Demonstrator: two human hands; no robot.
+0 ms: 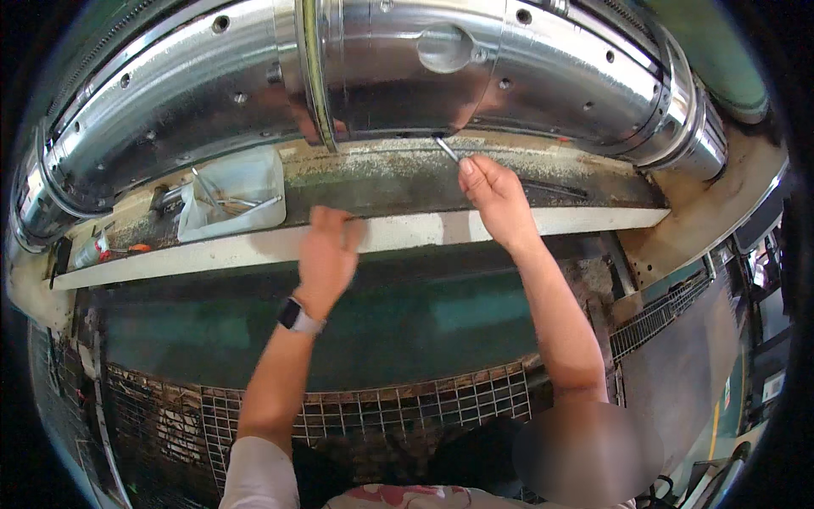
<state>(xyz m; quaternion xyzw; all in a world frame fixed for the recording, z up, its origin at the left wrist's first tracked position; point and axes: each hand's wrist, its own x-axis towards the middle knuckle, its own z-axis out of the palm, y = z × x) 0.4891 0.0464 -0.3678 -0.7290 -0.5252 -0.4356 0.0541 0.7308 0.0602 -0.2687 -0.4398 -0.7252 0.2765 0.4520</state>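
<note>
My right hand (498, 197) is closed on a slim silver metal rod (446, 149), thumb and fingers pinching its near end. The rod's far tip meets the lower edge of a large shiny metal cylinder (398, 93); whether it sits in a hole there cannot be made out. My left hand (326, 254), with a watch (300, 315) on its wrist, hovers by the pale front rail, its fingers smeared by motion. To the left of that hand stands a translucent white plastic tub (235, 219) with several metal rods in it.
A pale rail (398, 231) edges the ledge under the cylinder, and shavings-like bits lie scattered behind it. A dark thin bar (555, 190) rests right of my right hand. Small items with red and orange parts (114, 248) lie at the far left. Metal grating (365, 410) is below.
</note>
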